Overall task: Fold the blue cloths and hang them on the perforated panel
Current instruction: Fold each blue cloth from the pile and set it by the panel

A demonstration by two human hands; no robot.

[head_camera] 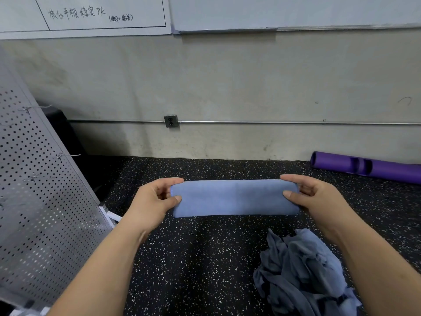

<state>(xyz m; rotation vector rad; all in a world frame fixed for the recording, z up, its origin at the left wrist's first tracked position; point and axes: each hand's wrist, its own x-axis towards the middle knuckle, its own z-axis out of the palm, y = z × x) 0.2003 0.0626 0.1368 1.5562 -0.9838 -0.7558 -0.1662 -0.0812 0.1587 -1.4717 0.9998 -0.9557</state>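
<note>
Black floor (193, 258), flecked white, runs to a bare concrete wall (227, 76) at twelve o'clock. A metal conduit (273, 122) crosses the wall horizontally and passes through a grey outlet box (170, 121). A whiteboard (284, 12) hangs at one o'clock. At eleven o'clock, a ruled sheet (91, 14) bears handwritten characters. At three o'clock a purple tube (369, 166) lies on the floor against the wall.

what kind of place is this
Probably a gym or training room: speckled black rubber floor, a purple exercise tube with grip cutouts lying by the wall, and a whiteboard above.
</note>
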